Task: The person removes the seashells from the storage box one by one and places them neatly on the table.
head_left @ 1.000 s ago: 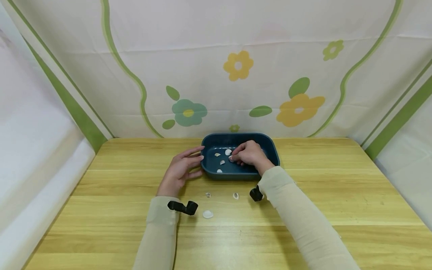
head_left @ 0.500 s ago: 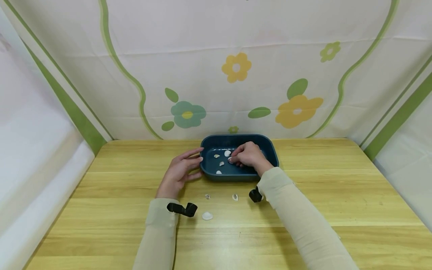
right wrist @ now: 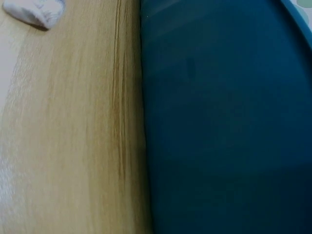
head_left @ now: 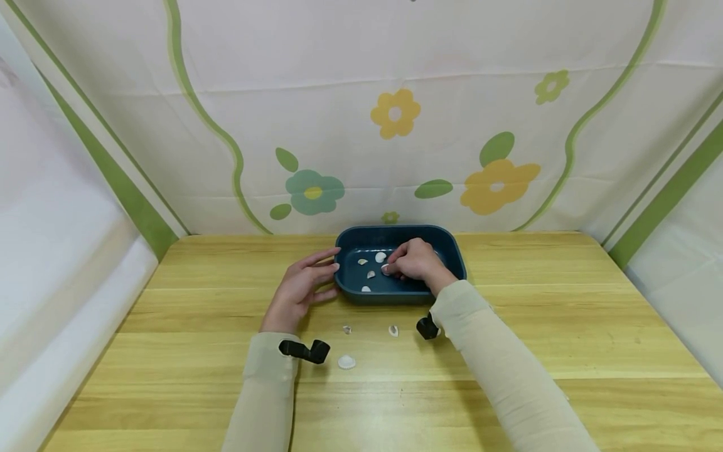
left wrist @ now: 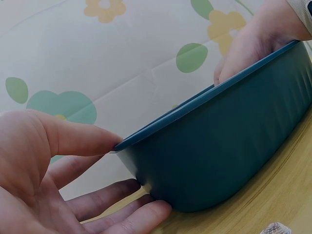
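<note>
A dark blue rectangular basin stands at the back of the table in the head view. Inside it, my right hand pinches a small white seashell low over the floor of the basin. Several other shells lie in there, among them a round white shell and a small brownish shell. My left hand is at the basin's left end, its fingers spread. In the left wrist view the thumb touches the rim and other fingertips touch the outer wall. The right wrist view shows only the basin's outer wall, table and a shell.
On the wooden table in front of the basin lie a white ribbed shell, a small oval shell and another small shell. A flowered white cloth hangs right behind the basin.
Both hands and the basin keep their places; the right hand still pinches the shell. The head view has shifted very slightly.
</note>
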A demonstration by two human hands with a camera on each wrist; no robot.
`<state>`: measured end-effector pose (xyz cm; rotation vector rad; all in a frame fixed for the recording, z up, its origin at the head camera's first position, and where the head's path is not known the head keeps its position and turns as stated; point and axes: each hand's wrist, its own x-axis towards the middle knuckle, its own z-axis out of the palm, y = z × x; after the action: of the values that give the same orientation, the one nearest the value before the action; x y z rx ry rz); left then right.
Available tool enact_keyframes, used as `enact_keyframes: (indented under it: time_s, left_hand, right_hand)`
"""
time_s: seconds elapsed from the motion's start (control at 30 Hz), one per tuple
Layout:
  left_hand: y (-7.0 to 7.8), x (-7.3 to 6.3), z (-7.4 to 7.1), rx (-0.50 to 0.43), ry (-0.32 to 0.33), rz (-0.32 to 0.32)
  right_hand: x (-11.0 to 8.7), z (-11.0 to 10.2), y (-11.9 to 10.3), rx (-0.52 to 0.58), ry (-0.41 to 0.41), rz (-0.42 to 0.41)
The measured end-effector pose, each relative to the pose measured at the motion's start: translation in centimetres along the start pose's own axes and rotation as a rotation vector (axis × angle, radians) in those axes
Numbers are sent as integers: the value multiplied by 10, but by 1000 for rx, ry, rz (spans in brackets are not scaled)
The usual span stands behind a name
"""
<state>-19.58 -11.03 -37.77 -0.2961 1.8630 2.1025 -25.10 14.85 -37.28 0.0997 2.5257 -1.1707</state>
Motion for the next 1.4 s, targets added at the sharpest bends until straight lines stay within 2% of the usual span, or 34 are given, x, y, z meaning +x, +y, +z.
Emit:
enact_keyframes:
  time_s: [0.83,1.1,1.4]
  left_hand:
    - [-1,-1,0,-1,-6,15]
    - [-1,-1,1,0,-2,10]
    - [0,-2,1,-4,-2,4]
  right_hand:
    - [-2,2,0,31,13,-10]
    - [-2,2,0,23,4,-40]
    - [-3,2,2,67,-1,-79]
